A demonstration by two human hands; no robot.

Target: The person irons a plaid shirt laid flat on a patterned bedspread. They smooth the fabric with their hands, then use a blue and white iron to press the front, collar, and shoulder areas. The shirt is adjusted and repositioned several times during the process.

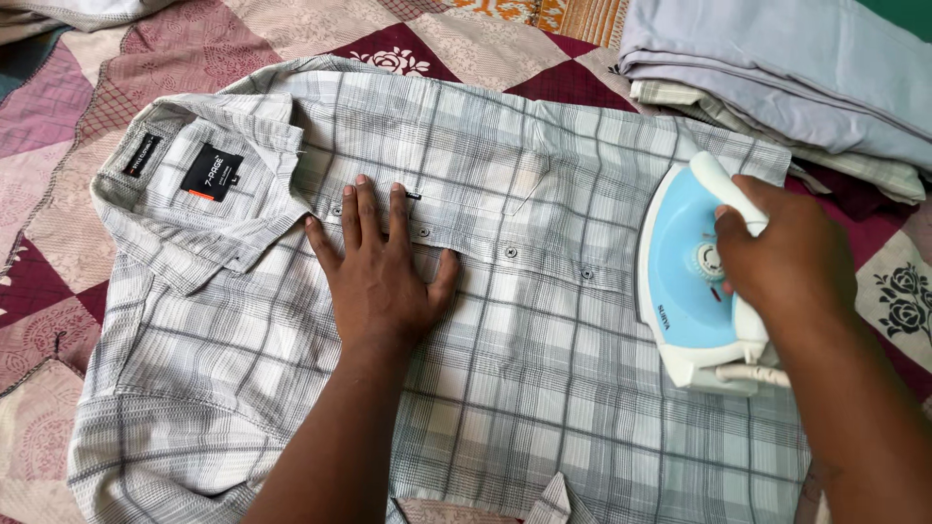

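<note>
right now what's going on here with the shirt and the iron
A person is ironing a grey plaid shirt spread flat on a patchwork quilt. The left hand presses flat on the button placket, while the right hand grips the handle of a blue and white iron on the shirt. Folded clothes lie nearby.

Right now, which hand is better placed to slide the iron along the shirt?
The right hand, most likely. It is already wrapped around the handle of the blue and white iron, which sits on the checked shirt. The left hand lies flat beside the buttons, pressing the cloth, away from the iron.
</note>
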